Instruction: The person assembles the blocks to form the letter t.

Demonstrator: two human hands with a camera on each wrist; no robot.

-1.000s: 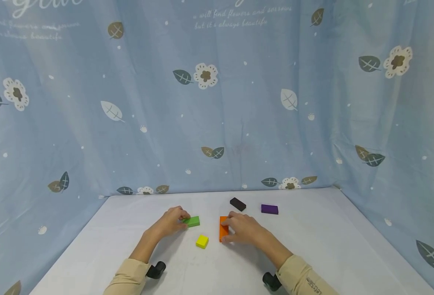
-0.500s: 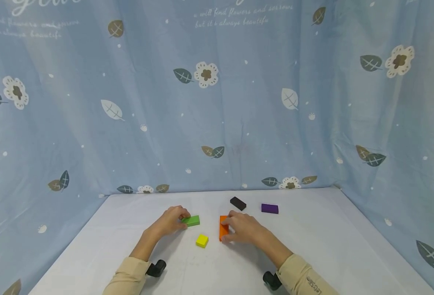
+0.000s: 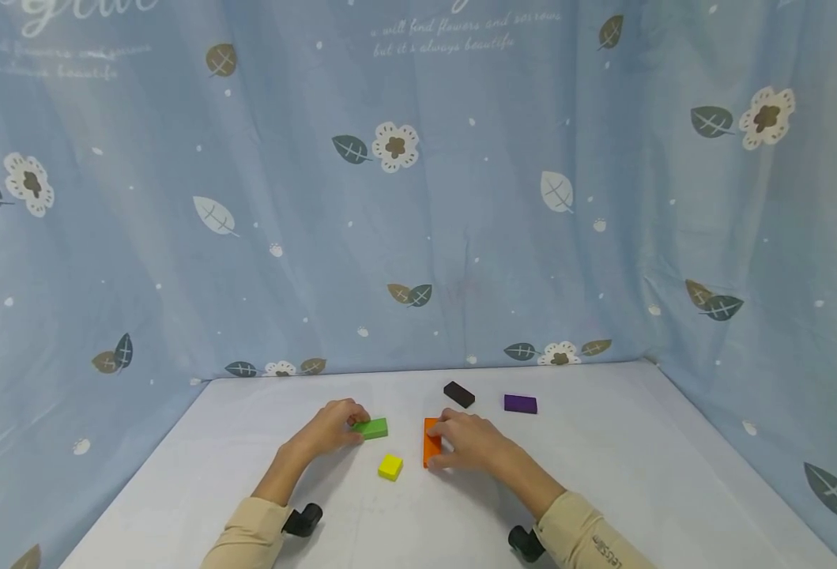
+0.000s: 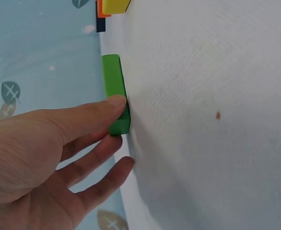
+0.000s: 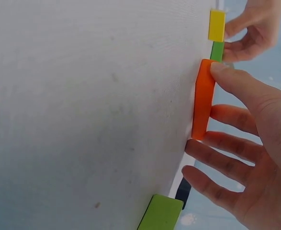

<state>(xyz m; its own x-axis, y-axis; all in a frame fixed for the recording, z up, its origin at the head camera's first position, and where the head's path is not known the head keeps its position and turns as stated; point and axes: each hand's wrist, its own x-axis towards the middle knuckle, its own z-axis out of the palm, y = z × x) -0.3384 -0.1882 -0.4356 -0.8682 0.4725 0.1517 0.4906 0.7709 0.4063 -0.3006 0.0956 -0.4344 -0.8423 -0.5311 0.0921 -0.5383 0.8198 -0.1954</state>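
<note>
My left hand (image 3: 331,425) pinches the left end of a flat green block (image 3: 373,428) lying on the white table. In the left wrist view its thumb lies along the side of the green block (image 4: 114,76), with fingertips at the near end. My right hand (image 3: 471,438) holds a longer orange block (image 3: 431,442), which points away from me. The right wrist view shows the thumb at one end of the orange block (image 5: 204,98) and fingers towards the other end. Between the hands and nearer to me sits a small yellow block (image 3: 390,466).
A black block (image 3: 458,393) and a purple block (image 3: 521,404) lie farther back on the white table (image 3: 603,474). Another light green block (image 5: 162,213) shows low in the right wrist view. A blue patterned curtain (image 3: 304,261) encloses the back and sides.
</note>
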